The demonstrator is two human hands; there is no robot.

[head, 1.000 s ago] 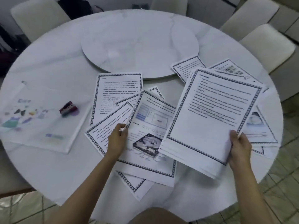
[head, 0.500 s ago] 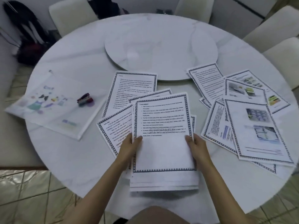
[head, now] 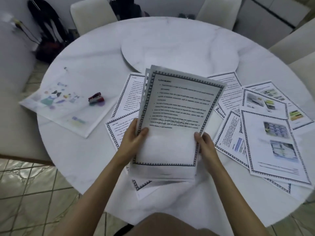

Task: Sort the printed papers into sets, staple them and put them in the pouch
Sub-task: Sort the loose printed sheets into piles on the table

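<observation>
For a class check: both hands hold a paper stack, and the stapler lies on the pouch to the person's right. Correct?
No: the head view shows the stapler on the pouch to the person's left. Left hand and right hand hold the stack.

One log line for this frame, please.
sorting | left hand grips paper stack left edge | right hand grips right edge | stapler on pouch | loose sheets on table
</observation>
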